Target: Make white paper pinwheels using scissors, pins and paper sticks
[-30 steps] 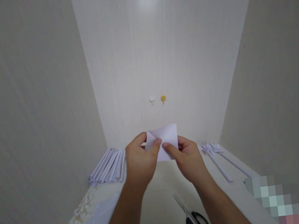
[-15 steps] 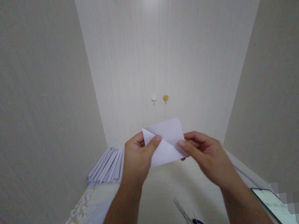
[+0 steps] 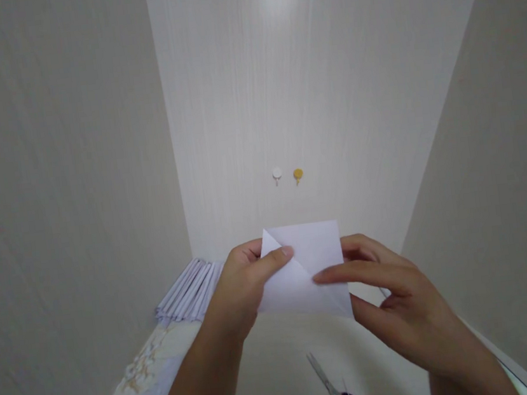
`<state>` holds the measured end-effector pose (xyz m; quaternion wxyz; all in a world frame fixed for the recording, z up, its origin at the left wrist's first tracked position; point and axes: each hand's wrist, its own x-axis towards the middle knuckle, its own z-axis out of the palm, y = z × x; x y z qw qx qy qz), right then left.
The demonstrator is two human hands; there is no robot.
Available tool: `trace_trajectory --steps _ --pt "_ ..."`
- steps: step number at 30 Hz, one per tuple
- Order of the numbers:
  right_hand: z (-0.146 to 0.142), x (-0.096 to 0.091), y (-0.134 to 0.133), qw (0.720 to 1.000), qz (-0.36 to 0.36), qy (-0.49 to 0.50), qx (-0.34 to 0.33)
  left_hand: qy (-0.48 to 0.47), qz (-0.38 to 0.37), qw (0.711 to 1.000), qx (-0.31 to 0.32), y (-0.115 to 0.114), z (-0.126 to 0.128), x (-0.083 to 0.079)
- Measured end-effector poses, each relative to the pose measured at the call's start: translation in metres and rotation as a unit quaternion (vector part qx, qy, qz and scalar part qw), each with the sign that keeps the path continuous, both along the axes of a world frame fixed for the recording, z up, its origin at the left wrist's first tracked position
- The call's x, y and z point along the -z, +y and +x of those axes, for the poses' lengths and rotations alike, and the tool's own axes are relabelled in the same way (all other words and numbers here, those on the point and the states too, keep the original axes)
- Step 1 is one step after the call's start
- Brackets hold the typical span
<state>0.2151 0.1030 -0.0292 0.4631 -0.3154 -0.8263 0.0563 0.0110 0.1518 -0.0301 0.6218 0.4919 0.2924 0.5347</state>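
Note:
A folded sheet of white paper (image 3: 314, 242) hangs in the air in front of me, with a slanting fold running across its face. My left hand (image 3: 243, 283) pinches its left side, thumb on the front and fingers behind. At the right side, my right hand (image 3: 395, 296) lays its index finger across the front near the fold. The right thumb reaches the lower right edge, its tip hidden by the sheet, and other fingers are partly behind. Below the paper, scissors (image 3: 332, 387) with dark handles lie on the table (image 3: 280, 375), tips pointing away from me.
A row of folded white papers (image 3: 191, 290) stands at the back left. Nearer me on the left are a small white and tan heap (image 3: 144, 366) and white paper (image 3: 159, 389). A white hook (image 3: 276, 174) and a yellow hook (image 3: 298, 173) are on the back panel (image 3: 232, 99).
My right thumb has left the paper's front, and the right index finger now lies across it. The right hand has turned and shifted right and down. The left hand keeps its pinch.

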Motion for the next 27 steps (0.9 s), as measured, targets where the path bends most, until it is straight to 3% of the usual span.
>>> trace_trajectory --steps 7,11,18,24,27 --pt "0.002 -0.001 0.002 0.993 0.084 -0.023 0.085 0.079 0.094 0.987 -0.102 0.003 -0.002 0.001" --pt "-0.005 -0.007 -0.003 0.990 0.102 -0.059 0.075 0.173 0.127 0.968 -0.134 0.000 -0.003 -0.001" --pt "-0.010 -0.017 -0.005 0.998 0.056 -0.023 -0.017 0.217 0.165 0.962 -0.030 -0.012 -0.007 -0.010" --pt "-0.011 -0.012 -0.010 0.998 0.016 0.027 0.060 0.229 0.215 0.949 0.025 -0.026 -0.011 -0.016" --pt "-0.011 -0.013 -0.013 0.998 -0.022 0.036 0.043 0.231 0.228 0.944 0.062 -0.031 -0.014 -0.016"
